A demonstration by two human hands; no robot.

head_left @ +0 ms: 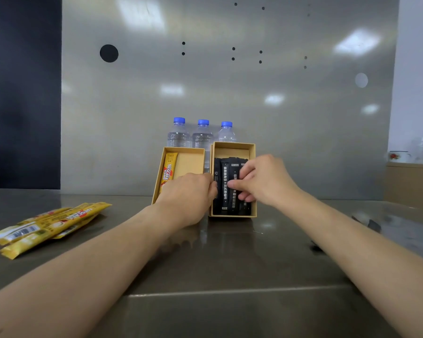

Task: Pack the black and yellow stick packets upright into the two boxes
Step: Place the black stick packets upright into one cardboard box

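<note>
Two open tan boxes stand propped against water bottles. The left box [190,160] holds one yellow stick packet [168,170] along its left wall. Several black stick packets [226,189] stand side by side in the right box [232,149]. My right hand [263,180] rests over the black packets with its fingers pressed on them. My left hand [189,195] covers the lower part of the left box, its fingertips touching the leftmost black packet at the right box's edge. A loose pile of yellow packets [47,228] lies on the table at the left.
Three water bottles with blue caps [202,134] stand behind the boxes against a metal wall panel. A small dark object [374,225] lies on the steel table [230,264] at the right. A wooden cabinet with a cup [398,156] is at the far right.
</note>
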